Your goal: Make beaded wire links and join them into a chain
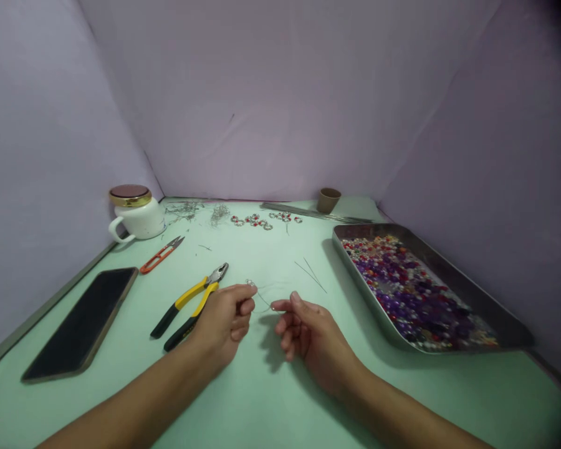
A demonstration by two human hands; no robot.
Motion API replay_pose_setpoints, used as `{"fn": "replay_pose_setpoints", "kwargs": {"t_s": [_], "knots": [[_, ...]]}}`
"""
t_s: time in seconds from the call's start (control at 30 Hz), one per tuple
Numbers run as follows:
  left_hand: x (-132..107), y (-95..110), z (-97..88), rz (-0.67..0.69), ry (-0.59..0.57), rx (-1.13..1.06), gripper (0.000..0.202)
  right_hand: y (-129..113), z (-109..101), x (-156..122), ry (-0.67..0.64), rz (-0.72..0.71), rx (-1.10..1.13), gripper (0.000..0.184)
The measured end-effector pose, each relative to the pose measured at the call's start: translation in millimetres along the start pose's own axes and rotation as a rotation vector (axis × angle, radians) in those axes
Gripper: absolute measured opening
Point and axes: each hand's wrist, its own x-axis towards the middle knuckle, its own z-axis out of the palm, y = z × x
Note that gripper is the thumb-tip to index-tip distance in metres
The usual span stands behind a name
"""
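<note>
Between both hands, above the pale green surface (pixel 243 405), a thin silvery wire (pixel 264 300) slants rightward and nearer the wearer from small pale beads (pixel 250 282) at the left hand's (pixel 227 318) pinching grip to the right hand's (pixel 315 337) forefinger, its hold unclear.

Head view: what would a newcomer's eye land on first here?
Probably the tray on the right, filled with purple, red and clear beads. Next, the yellow-and-black pliers, lying left of centre, partly hidden by the left arm. Then, in the middle, the left hand pinching a thin wire.
</note>
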Motion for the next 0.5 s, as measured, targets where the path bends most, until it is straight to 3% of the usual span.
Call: {"fn": "replay_pose_setpoints", "kwargs": {"t_s": [0.07, 0.17, 0.3, 0.4, 0.5], "knots": [[3.2, 4.9, -3.1, -0.188, -0.043, -0.099, 0.025, -2.0, -1.7, -3.6, 0.1, -0.147, -0.149, 0.035], [3.7, 7.9, -4.0, -0.324, -0.076, -0.164, 0.023, -10.0, -6.9, -9.6, 0.185, -0.444, -0.381, 0.026], [0.0, 6.7, -1.7, -0.364, -0.114, -0.158, 0.018, -24.7, -15.0, -11.3, 0.102, -0.758, -0.807, 0.01], [-3.1, 3.9, 0.1, -0.366, -0.13, -0.109, 0.021, -30.9, -19.1, -7.8, -0.033, -0.835, -1.015, 0.017], [-5.9, -0.6, 2.6, -0.366, -0.144, -0.056, 0.023, -31.3, -20.4, -4.2, -0.139, -0.783, -1.076, 0.028]]}}
